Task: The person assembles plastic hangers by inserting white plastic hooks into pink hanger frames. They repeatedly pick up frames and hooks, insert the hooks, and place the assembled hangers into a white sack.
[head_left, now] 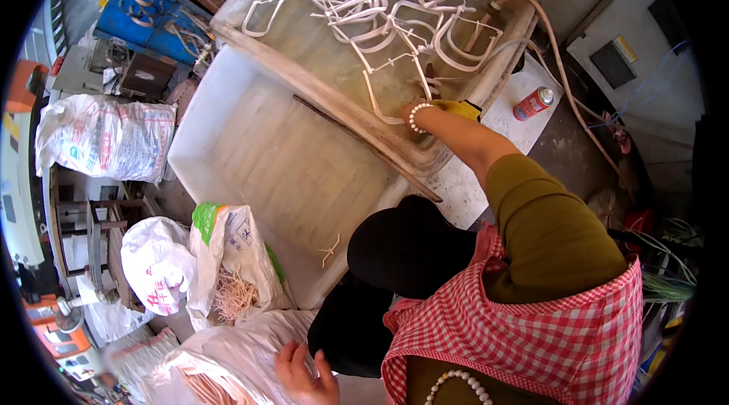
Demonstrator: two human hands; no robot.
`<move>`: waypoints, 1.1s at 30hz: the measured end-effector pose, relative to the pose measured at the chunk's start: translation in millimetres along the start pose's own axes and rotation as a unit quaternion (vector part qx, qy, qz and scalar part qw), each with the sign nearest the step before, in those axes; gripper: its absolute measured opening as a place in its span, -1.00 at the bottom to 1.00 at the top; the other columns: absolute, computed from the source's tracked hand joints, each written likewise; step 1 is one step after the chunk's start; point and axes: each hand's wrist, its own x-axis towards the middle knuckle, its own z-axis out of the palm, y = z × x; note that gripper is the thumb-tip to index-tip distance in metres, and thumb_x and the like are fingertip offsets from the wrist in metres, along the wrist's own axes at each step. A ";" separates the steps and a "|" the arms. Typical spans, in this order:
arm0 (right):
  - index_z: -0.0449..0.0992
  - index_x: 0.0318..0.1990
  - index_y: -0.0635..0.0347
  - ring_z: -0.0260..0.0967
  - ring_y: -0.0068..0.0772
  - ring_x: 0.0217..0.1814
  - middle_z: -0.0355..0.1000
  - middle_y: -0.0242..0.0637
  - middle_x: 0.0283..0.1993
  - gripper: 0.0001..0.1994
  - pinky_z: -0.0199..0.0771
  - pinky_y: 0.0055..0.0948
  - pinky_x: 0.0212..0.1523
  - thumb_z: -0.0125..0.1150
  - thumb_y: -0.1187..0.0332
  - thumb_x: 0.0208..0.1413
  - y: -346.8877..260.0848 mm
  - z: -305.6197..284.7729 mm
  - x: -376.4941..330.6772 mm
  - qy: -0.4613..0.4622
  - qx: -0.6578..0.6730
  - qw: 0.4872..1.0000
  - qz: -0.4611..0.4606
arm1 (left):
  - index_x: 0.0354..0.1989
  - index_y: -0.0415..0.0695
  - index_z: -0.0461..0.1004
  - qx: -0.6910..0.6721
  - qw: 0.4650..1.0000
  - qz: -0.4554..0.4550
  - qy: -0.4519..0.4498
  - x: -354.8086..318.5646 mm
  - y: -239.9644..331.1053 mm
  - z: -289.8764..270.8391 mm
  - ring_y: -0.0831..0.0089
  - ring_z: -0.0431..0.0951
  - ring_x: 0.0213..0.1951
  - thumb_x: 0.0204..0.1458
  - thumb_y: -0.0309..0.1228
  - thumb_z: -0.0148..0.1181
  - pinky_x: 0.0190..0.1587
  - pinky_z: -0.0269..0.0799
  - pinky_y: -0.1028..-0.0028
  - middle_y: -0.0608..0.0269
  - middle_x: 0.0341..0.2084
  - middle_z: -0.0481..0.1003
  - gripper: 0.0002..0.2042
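Inside the water tub (486,78), right hand (414,110) clamps a white plastic frame (383,97).

Plastic frames (380,6) are lying in the tub (501,63) at the far side. A tray (258,154) is sitting just in front of the tub. A spray can (533,103) is lying right of the tub. Sacks (197,268) are crowding the tray's left and near sides.

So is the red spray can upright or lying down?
Lying down. The red spray can rests on its side on the white board beside the water tub, cap pointing up-right.
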 end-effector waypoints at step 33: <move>0.48 -0.20 0.19 0.44 0.02 -0.15 0.48 -0.04 -0.21 -0.80 0.42 -0.10 -0.13 -0.01 0.37 0.09 -136.5 -45.7 -117.4 0.392 0.237 0.876 -0.149 | -0.13 -0.40 0.40 0.052 0.977 -0.092 0.187 -17.7 -19.0 81.9 -0.10 0.34 0.07 0.13 -0.41 0.07 0.09 0.28 0.10 -0.27 0.02 0.32 -0.74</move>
